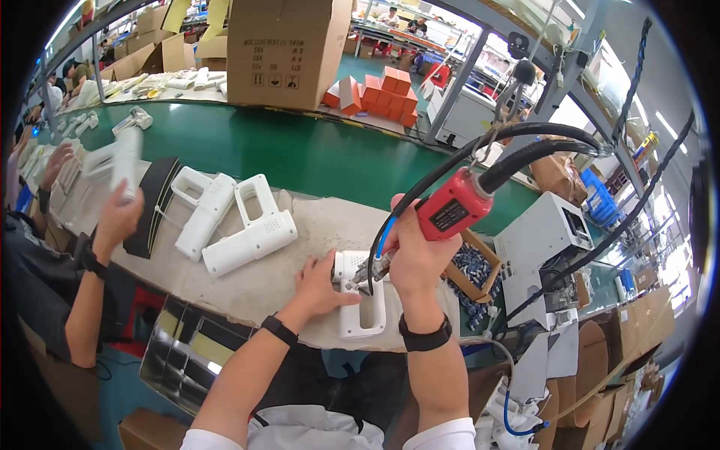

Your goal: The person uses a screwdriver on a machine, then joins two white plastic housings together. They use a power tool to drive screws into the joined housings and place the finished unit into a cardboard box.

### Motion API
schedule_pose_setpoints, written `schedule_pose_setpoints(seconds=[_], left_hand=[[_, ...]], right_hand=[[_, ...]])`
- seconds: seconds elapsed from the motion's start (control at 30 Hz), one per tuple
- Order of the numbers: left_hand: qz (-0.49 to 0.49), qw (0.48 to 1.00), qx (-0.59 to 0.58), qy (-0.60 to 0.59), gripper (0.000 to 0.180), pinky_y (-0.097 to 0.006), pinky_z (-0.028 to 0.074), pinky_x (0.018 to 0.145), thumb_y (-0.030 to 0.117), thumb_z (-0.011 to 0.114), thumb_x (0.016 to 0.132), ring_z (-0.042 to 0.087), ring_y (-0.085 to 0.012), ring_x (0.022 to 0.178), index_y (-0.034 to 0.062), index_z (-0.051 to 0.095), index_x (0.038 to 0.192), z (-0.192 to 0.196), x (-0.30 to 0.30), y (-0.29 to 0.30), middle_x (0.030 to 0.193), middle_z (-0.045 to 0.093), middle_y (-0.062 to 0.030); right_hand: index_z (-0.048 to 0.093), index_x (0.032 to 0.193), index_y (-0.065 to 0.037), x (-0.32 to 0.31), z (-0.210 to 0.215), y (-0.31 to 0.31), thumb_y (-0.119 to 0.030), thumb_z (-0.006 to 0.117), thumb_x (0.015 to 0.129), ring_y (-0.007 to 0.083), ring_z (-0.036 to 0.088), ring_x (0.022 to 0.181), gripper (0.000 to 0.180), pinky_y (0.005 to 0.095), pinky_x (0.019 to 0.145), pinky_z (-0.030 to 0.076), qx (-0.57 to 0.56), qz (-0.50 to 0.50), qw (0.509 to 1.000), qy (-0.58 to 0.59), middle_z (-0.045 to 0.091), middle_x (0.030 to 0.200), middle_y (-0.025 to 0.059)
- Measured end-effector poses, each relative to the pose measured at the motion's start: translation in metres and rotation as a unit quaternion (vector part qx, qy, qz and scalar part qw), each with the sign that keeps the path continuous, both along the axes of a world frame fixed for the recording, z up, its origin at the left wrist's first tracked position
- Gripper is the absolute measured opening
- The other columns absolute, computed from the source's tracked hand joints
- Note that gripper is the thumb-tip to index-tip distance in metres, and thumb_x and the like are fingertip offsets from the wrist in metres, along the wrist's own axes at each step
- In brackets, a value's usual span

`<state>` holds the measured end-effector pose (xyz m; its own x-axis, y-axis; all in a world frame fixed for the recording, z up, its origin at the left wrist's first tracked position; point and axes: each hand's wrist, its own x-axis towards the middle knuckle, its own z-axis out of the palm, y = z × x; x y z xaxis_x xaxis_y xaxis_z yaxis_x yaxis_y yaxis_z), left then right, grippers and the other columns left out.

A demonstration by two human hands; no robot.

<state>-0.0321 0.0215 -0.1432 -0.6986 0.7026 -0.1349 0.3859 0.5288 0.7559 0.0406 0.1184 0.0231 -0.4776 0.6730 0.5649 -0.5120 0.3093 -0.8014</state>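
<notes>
My right hand [414, 259] is wrapped round a red powered screwdriver [463, 196], which hangs from a hook with thick black cables. Its metal tip points down and left onto a white plastic housing [350, 321] with a loop handle, lying on the bench just in front of me. On the left of that housing, my left hand [318, 288] grips it with thumb and fingers apart. The screwdriver's head and my fingers partly hide the housing's upper end. Two similar white housings, one in front [253, 241] and one behind [210, 217], lie to the left.
A co-worker's hand [118, 217] holds a blurred white housing at the left, beside a black curved mat [150, 206]. Right of me stands a cardboard tray [491, 262] near many small dark parts. The green conveyor [315, 154] runs behind the bench [307, 214]. Black cables cross the right side.
</notes>
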Motion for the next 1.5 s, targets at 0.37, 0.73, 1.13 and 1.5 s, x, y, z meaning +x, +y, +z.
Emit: schedule_pose_setpoints(seconds=[0.37,0.73,1.13,1.5], left_hand=[[0.022,0.993,0.021,0.111,0.113,-0.054,0.024,0.103,0.05,0.081,0.063,0.034,-0.0354,0.129,0.0009,0.023,0.147,0.018,0.031,-0.004,0.14,0.04,-0.0155],[0.101,0.982,0.018,0.159,0.102,-0.064,0.019,0.105,0.048,0.077,0.067,0.032,-0.0337,0.131,0.0075,0.027,0.146,-0.009,-0.012,0.019,0.138,0.039,-0.0157],[0.091,0.982,0.034,0.164,0.098,-0.065,0.02,0.105,0.049,0.076,0.067,0.031,-0.0331,0.132,0.0103,0.03,0.145,-0.015,-0.011,0.022,0.138,0.04,-0.0152],[0.096,0.981,0.043,0.163,0.098,-0.064,0.02,0.104,0.049,0.075,0.069,0.032,-0.0339,0.132,0.0098,0.029,0.146,-0.016,-0.012,0.016,0.139,0.04,-0.0155]], right_hand=[[0.061,0.084,-0.001,-0.021,-0.05,0.007,-0.01,0.065,0.089,0.0078,0.05,0.044,0.012,0.0222,0.042,0.036,0.003,0.005,0.998,-0.057,0.054,0.057,0.0006],[0.062,0.091,0.002,0.048,0.037,0.003,-0.007,0.063,0.089,0.0082,0.048,0.041,0.009,0.0214,0.038,0.035,-0.046,-0.007,0.998,0.031,0.056,0.056,0.003],[0.061,0.083,0.001,0.027,-0.044,0.025,-0.01,0.064,0.088,0.0087,0.048,0.042,0.012,0.0228,0.041,0.037,-0.009,-0.069,0.997,-0.043,0.054,0.055,0.0019],[0.062,0.089,0.004,0.048,0.034,-0.017,-0.007,0.064,0.088,0.0084,0.05,0.042,0.011,0.0215,0.038,0.035,-0.04,-0.011,0.999,0.03,0.057,0.059,0.0045]])
